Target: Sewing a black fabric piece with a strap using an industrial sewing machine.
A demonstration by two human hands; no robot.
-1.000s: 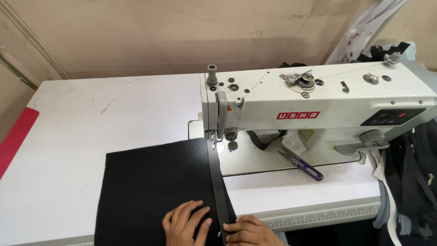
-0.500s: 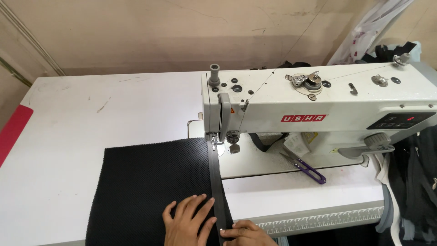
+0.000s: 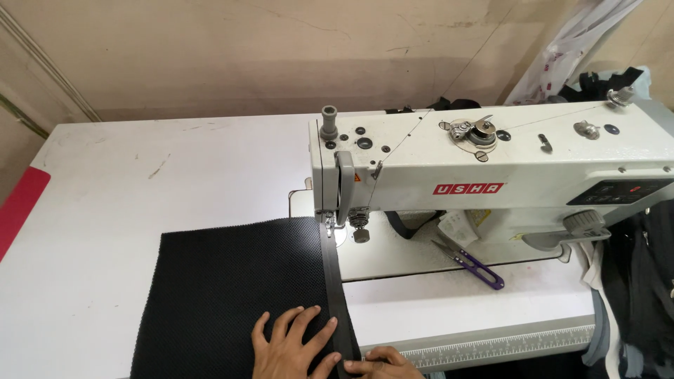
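Black mesh fabric point(image 3: 232, 295) lies flat on the white table point(image 3: 105, 210), filling the lower centre-left of the frame, its top right corner reaching under the needle area of the sewing machine point(image 3: 491, 175). A dark strap point(image 3: 335, 295) runs along the fabric's right edge, from the presser foot down to the bottom of the frame.

At bottom centre, the left hand point(image 3: 291, 347) lies flat on the fabric with its fingers spread apart, pressing the cloth down just left of the strap. The right hand point(image 3: 382, 363) is at the very bottom edge, mostly cut off; its fingertips rest together on the strap's lower end, and whether they pinch it or only press on it cannot be told.

The white machine spans the right half of the frame, with a thread running across its top. On its bed, right of centre, lie purple-handled snips point(image 3: 474, 263). A ruler strip point(image 3: 498, 345) runs along the table's front edge at lower right. A red piece point(image 3: 17, 210) shows at the left edge, and dark cloth point(image 3: 642, 295) hangs at far right.
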